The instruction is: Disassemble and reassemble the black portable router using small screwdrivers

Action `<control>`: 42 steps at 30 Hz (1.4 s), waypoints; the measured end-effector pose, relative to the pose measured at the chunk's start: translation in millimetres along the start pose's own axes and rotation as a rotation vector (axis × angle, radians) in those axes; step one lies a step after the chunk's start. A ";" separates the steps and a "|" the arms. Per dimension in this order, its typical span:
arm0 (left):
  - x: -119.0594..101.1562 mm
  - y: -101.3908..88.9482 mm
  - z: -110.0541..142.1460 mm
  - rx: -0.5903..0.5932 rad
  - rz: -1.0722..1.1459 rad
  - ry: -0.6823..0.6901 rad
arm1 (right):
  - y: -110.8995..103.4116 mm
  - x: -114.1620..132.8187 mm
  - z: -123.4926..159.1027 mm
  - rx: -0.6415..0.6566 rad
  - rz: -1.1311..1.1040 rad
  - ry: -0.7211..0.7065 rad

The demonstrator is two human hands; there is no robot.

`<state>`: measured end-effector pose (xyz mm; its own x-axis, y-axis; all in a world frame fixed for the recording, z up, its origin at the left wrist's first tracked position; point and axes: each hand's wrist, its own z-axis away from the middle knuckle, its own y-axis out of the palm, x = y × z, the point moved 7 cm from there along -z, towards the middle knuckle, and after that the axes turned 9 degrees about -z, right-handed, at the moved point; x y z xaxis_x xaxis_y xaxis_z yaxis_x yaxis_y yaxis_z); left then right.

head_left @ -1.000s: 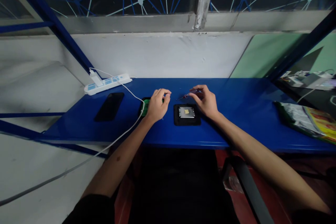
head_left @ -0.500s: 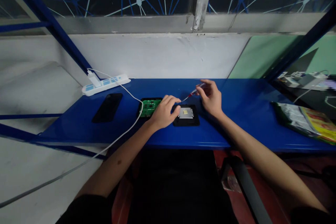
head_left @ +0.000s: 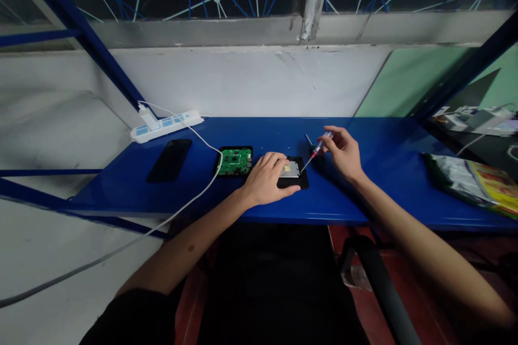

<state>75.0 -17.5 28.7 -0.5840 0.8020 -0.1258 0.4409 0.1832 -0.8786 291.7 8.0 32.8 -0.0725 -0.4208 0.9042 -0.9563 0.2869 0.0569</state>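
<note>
My right hand [head_left: 343, 153] grips a screwdriver [head_left: 317, 152] with a clear, purplish handle that is red near the shaft. The screwdriver slants down to the left, its tip at the right edge of a silver metal plate [head_left: 294, 170]. That plate, with a small pale yellow square on it, sits in a black case [head_left: 304, 180]. My left hand [head_left: 265, 178] lies over the left part of the case, thumb along the near edge and fingers across the top, holding it. Just left is another black case with a green circuit board [head_left: 234, 161].
A black phone [head_left: 170, 160] lies at the left, before a white power strip [head_left: 168, 125]. Its white cable [head_left: 202, 188] crosses the left board's case. Behind my right hand lies a thin tool [head_left: 308, 140]. A shiny packet [head_left: 477, 180] rests at the right.
My left hand has moved right, from the plate's left side onto its case. My right hand has shifted right, and the screwdriver tip has come down from near my left fingers to the plate's right edge.
</note>
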 end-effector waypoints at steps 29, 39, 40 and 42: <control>-7.0 10.8 4.1 0.109 0.011 0.101 | 3.7 -9.4 -1.7 0.048 0.048 0.026; -9.9 5.4 2.9 0.062 0.003 0.129 | 2.6 -8.3 -1.8 0.036 0.033 0.031; -9.9 5.4 2.9 0.065 0.006 0.129 | 2.6 -8.2 -1.8 0.035 0.035 0.029; -9.5 5.6 3.0 0.072 0.017 0.122 | 2.6 -8.2 -1.8 0.033 0.045 0.027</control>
<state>81.0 -25.9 23.6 -0.4877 0.8686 -0.0877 0.3976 0.1316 -0.9081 290.4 13.8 26.3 -0.1081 -0.3850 0.9166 -0.9611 0.2763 0.0027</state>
